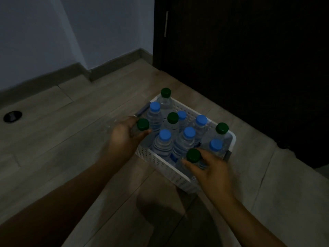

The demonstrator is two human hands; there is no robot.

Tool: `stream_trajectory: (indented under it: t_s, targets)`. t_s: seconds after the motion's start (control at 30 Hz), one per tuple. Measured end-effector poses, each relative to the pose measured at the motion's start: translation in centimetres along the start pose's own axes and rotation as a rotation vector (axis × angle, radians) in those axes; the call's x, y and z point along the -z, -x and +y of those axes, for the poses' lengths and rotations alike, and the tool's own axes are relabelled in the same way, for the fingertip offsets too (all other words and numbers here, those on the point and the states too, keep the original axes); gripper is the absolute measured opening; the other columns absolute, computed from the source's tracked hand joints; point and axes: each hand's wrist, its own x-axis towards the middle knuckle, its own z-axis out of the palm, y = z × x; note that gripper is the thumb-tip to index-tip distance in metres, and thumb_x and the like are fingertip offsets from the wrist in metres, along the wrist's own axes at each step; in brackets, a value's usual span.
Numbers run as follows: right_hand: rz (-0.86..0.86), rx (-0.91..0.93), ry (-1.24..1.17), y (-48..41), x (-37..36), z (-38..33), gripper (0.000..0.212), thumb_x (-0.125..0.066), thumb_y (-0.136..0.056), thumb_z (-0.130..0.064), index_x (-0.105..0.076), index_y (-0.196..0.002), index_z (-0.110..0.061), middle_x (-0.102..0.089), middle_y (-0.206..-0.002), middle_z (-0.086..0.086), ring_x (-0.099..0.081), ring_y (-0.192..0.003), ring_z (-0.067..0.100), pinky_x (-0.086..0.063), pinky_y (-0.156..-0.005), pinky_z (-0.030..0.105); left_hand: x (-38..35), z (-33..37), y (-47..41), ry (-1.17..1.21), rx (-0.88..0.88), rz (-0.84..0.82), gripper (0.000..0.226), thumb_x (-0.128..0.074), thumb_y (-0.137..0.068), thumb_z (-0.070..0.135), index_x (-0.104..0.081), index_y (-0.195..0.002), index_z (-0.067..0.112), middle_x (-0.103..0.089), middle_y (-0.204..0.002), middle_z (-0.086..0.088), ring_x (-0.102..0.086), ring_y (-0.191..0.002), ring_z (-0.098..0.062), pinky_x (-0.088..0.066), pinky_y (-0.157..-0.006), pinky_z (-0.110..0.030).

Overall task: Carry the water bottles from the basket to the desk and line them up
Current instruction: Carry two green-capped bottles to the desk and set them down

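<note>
We looked down in dim light at a white perforated basket point(160, 162) that stood on the wood-look floor point(71, 139), just beside a dark cabinet door point(249, 68) with a slim upright handle point(166, 24). The basket was packed with clear water bottles, some capped blue and some green.

Our left grip point(124, 136) was curled round the neck of the tilted green-capped bottle point(143, 124) at the basket's left rim. Its cap pointed toward the basket, and a blurred clear body seemed to reach leftward past our fingers, over the floor.

Our right grip point(208, 168) was wrapped round the near green-capped bottle point(193, 155) at the basket's near right corner, with the thumb on the near side just under the cap. Whether its base rested on the basket's bottom we could not tell.

Between the two grips a pair of blue-capped bottles point(165, 134) stood upright side by side. Behind them rose the middle green-capped bottle point(173, 118), with more blue caps around it. The far green-capped bottle point(166, 92) stood in the far corner, and the right green-capped bottle point(222, 128) stood against the right end wall with a blue cap just in front of it. We counted six blue caps and five green, the two held ones included.

Off to the left a round dark fitting point(12, 116) was set in the floor. A pale wall point(53, 32) with a dark skirting board point(115, 63) closed the view beyond.
</note>
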Motion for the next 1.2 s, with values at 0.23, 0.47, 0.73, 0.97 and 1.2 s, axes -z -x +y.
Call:
stream_trajectory:
  t_s: [0.23, 0.47, 0.73, 0.97, 1.2]
  targets:
    - [0.074, 0.005, -0.162, -1.0, 1.9, -2.2, 0.029, -0.069, -0.077, -0.039, -0.068, -0.103, -0.026, -0.069, -0.104, -0.018, -0.064, -0.101, 0.000, -0.054, -0.086, 0.023, 0.8, 1.8, 0.1, 0.010, -0.058, 0.011, 0.023, -0.062, -0.084, 0.041, -0.057, -0.104, 0.032, -0.053, -0.096, 0.022, -0.047, -0.089, 0.021, -0.036, -0.068, 0.000]
    - [0.153, 0.167, -0.154, -3.0, 4.8, -6.9, 0.020, -0.073, -0.079, -0.022, -0.069, -0.098, -0.017, -0.070, -0.094, -0.014, -0.066, -0.091, 0.002, -0.054, -0.078, 0.021, 5.4, 8.1, -1.1, 0.091, -0.124, 0.100, 0.019, -0.062, -0.089, 0.030, -0.063, -0.102, 0.017, -0.060, -0.100, 0.004, -0.057, -0.096, -0.010, -0.047, -0.081, -0.020]
    - [0.254, 0.215, -0.345, -7.0, 8.5, -14.7, 0.008, -0.066, -0.084, -0.028, -0.065, -0.092, -0.030, -0.068, -0.088, -0.010, -0.064, -0.082, 0.004, -0.049, -0.069, 0.012, 10.0, 15.8, -3.3, 0.156, -0.175, 0.170, 0.010, -0.058, -0.092, 0.020, -0.058, -0.095, 0.010, -0.053, -0.084, 0.001, -0.051, -0.079, -0.003, -0.039, -0.069, -0.012]
    - [0.363, 0.299, -0.362, -12.1, 13.4, -24.5, 0.002, -0.059, -0.089, -0.031, -0.060, -0.090, -0.029, -0.060, -0.080, -0.007, -0.058, -0.073, 0.010, -0.048, -0.065, 0.019, 16.6, 25.6, -7.1, 0.322, -0.201, 0.205, 0.028, -0.049, -0.092, 0.041, -0.058, -0.099, 0.016, -0.062, -0.093, -0.006, -0.060, -0.087, -0.020, -0.050, -0.076, -0.040]
    - [0.357, 0.327, -0.348, -16.5, 22.9, -39.7, 0.010, -0.059, -0.088, -0.027, -0.061, -0.090, -0.017, -0.060, -0.080, -0.005, -0.058, -0.073, 0.006, -0.045, -0.068, 0.014, 27.2, 39.9, -10.1, 0.422, -0.224, 0.199, 0.031, -0.046, -0.090, 0.046, -0.061, -0.102, 0.021, -0.068, -0.098, 0.010, -0.065, -0.090, -0.003, -0.050, -0.073, -0.015]
